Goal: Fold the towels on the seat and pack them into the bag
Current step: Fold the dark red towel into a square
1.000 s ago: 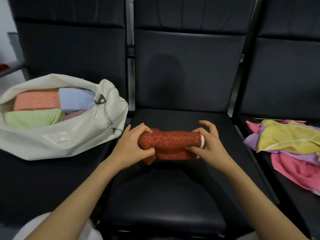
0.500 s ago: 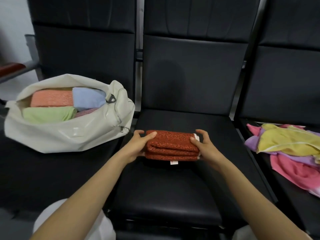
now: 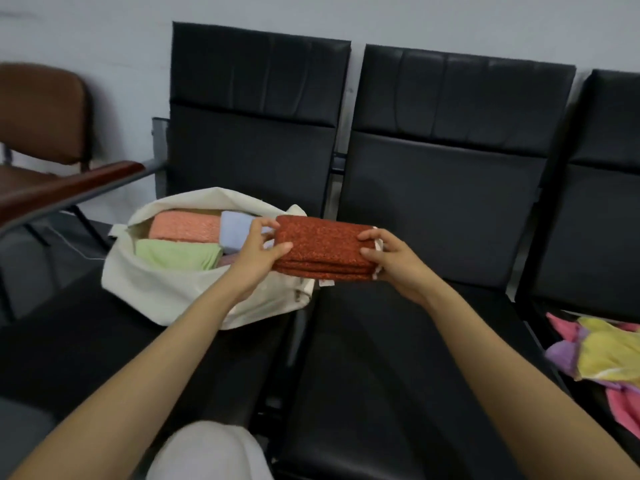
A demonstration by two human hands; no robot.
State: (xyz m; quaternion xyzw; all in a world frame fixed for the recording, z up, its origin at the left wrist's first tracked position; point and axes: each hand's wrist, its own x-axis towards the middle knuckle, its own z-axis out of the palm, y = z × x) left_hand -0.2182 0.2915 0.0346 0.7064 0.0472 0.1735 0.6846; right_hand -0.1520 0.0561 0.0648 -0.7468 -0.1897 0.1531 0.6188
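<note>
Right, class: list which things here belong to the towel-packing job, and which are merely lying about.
Job: red folded towel, held by left hand and right hand; white bag with folded towels inside; unfolded towel pile at far right.
Lying about: brown chair; wooden armrest.

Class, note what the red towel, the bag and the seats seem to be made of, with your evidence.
Red towel: likely terry cloth, matt and nubbly; speckled pile, soft stacked folds. Bag: off-white, limp, cloth or coated fabric, hard to tell; it slumps and creases. Seats: black, probably vinyl or leather over padding; smooth with faint sheen.
</note>
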